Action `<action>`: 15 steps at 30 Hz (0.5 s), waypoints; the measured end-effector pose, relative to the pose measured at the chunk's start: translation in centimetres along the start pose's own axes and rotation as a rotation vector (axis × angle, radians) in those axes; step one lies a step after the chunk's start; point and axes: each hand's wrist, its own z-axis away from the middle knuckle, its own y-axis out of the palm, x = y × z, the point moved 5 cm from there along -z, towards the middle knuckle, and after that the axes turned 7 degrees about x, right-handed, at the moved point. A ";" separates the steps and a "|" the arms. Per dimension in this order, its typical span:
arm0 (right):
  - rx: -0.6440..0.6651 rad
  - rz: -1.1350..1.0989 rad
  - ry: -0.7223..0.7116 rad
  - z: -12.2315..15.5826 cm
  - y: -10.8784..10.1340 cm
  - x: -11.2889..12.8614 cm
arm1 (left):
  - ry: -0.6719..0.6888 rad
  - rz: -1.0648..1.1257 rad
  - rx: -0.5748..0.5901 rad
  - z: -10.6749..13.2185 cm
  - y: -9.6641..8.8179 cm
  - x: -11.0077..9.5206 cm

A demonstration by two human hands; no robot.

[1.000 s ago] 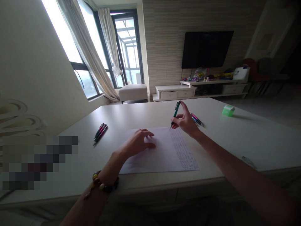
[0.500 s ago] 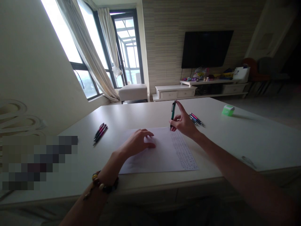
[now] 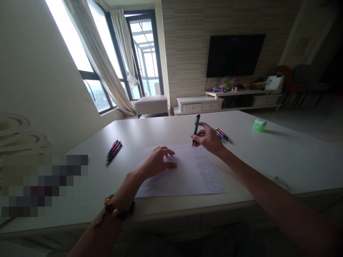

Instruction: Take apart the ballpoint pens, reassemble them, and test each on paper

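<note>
A sheet of white paper [image 3: 184,178] lies on the table in front of me, with rows of small marks along its right side. My left hand [image 3: 157,160] rests on the sheet, fingers apart and holding nothing; a beaded bracelet [image 3: 118,210] circles that wrist. At the paper's far edge, my right hand [image 3: 207,139] grips a green pen [image 3: 197,125] between thumb and fingers. The pen stands nearly upright, its tip down at the sheet near the top of the marks. Whether the tip touches the paper I cannot tell.
Several pens [image 3: 114,151] lie bunched left of the paper, and more pens [image 3: 223,135] lie beyond my right hand. A small green and white box [image 3: 259,125] stands at the right on the white table [image 3: 268,153]. A low cabinet [image 3: 199,106] is against the far wall.
The index finger of my right hand has come down from the pen's top end. The pen tip has shifted slightly left. My left hand has stayed in place.
</note>
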 end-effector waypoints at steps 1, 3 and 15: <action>0.000 0.032 0.018 -0.2 0.0 -0.5 | 0.004 0.000 -0.002 0.0 0.0 0.0; 0.000 0.066 0.062 -0.6 0.0 -1.5 | 0.011 0.002 -0.008 0.0 0.0 0.1; 0.200 0.161 0.225 -0.3 1.4 -3.5 | 0.005 -0.003 -0.011 0.0 0.0 -0.1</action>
